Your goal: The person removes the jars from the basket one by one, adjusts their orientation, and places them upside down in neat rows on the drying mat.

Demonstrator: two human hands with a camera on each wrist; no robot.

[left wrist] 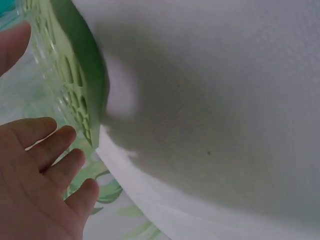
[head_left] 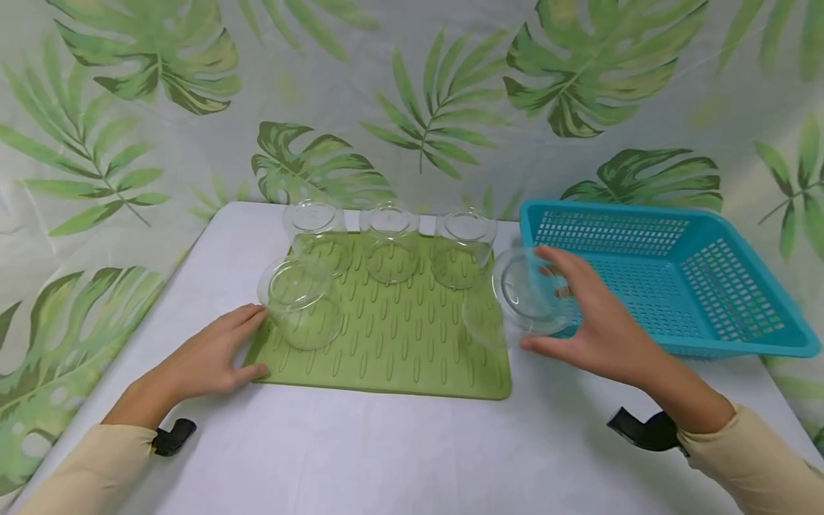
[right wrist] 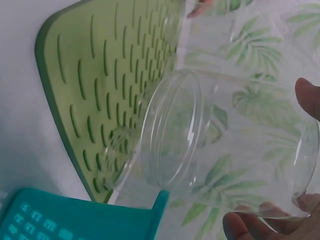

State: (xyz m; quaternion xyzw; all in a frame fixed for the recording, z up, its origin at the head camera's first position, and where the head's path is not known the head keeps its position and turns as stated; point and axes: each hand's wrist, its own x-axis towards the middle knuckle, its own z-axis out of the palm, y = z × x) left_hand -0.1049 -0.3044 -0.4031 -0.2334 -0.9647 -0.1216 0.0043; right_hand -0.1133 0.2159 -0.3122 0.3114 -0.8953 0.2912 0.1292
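My right hand [head_left: 601, 318] grips a clear jar [head_left: 531, 293] between thumb and fingers, over the right edge of a green ribbed mat [head_left: 393, 343]. In the right wrist view, the held jar [right wrist: 235, 145] has its ringed rim toward the mat and its base by the fingers. My left hand [head_left: 215, 354] lies at the mat's left edge, thumb and fingers apart, nothing in its grasp. Its fingertips are right beside another clear jar [head_left: 305, 304] standing bottom-up at the front left. Three similar jars form a back row: left [head_left: 315, 239], middle [head_left: 389, 243] and right [head_left: 465, 247].
A turquoise perforated basket [head_left: 669, 336] stands to the right, its near left corner close to my right hand and the held jar. White cloth [head_left: 386, 450] covers the table. A leaf-printed curtain [head_left: 438, 93] hangs behind it.
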